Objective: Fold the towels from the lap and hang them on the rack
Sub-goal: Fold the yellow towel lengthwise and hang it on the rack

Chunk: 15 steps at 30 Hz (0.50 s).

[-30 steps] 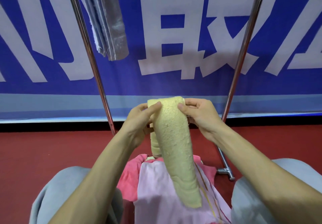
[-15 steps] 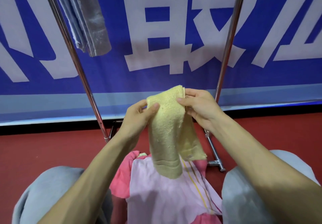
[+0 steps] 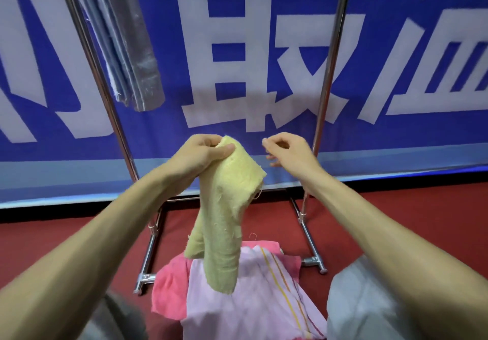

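Left hand pinched the top of the yellow towel; the towel hung loose and crumpled over the lap; right hand was just beside it, fingers loosely curled, holding nothing; lilac striped towel lay over the pink towel on the lap; grey towel hung on the chrome rack by its left upright; blue banner behind.

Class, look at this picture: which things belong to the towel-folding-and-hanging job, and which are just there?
Belong to the job:
yellow towel, pinched by the left hand
right hand, holding nothing
lilac striped towel and pink towel on the lap
rack
grey towel hanging on it

Just there:
blue banner
red floor
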Tool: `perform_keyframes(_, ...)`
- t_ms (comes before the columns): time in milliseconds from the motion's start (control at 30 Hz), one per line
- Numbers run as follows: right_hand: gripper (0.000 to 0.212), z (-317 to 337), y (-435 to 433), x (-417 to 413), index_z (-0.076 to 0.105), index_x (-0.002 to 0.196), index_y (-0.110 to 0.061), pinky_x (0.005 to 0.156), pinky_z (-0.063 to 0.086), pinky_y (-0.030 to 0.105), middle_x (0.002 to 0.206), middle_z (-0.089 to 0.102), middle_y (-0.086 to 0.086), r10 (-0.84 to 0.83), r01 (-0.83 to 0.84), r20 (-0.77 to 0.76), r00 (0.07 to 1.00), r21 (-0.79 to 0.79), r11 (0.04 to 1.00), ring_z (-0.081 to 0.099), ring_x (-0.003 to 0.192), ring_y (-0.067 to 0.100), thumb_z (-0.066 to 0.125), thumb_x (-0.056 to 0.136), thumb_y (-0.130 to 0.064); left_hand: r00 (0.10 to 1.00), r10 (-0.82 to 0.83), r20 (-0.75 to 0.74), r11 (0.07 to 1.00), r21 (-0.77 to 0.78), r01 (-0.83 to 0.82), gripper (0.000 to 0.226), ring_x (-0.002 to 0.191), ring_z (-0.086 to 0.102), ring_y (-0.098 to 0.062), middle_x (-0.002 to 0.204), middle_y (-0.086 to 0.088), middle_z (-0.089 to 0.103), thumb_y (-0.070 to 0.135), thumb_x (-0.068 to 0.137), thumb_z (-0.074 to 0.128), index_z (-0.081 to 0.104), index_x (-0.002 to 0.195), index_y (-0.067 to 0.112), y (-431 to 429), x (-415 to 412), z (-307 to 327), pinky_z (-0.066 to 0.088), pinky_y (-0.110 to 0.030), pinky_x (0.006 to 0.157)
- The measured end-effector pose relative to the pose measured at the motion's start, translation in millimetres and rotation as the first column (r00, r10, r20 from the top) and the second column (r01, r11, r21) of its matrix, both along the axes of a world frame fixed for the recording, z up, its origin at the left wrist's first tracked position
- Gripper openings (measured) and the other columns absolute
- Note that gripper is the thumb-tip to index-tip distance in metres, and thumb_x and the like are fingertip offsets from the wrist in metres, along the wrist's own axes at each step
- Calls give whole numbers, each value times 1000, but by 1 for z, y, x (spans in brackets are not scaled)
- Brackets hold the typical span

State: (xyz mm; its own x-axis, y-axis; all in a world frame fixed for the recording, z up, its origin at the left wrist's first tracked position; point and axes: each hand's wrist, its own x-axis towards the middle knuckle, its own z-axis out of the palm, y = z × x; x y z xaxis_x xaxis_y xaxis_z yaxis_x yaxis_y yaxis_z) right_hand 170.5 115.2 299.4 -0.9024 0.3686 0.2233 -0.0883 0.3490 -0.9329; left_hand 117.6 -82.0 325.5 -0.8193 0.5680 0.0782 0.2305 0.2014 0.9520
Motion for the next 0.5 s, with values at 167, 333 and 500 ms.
perform_keyframes(167, 34, 57, -26, -7, 65, 101, -15, 79, 50, 24, 82, 67, -7, 446, -442, 109, 888, -60, 895, 62, 80, 9, 43, 99, -42, 984, -167, -60, 985, -56, 164, 17, 63, 55, -13, 75, -6, 62, 20, 87, 60, 70, 89, 6, -15, 3, 61, 43, -23, 57)
perform_keyframes(333, 63, 104, -29, -2, 60, 99, -8, 62, 39, 24, 65, 49, 0, 671, -640, 101, 735, -226, 735, 44, 61, 12, 36, 86, -64, 984, -160, -81, 987, -49, 156, 10, 66, 60, -17, 76, -8, 65, 11, 91, 58, 66, 90, 5, -28, 5, 120, 49, -24, 58)
perform_keyframes(500, 33, 149, -29, 0, 57, 112, -4, 52, 40, 16, 59, 61, -7, 781, -752, -5, 624, -276, 599, 54, 51, 4, 42, 97, -29, 987, -131, -90, 991, 3, 132, 2, 66, 59, -17, 75, -6, 63, 9, 87, 61, 62, 88, 10, -40, 2, 175, 47, -29, 61)
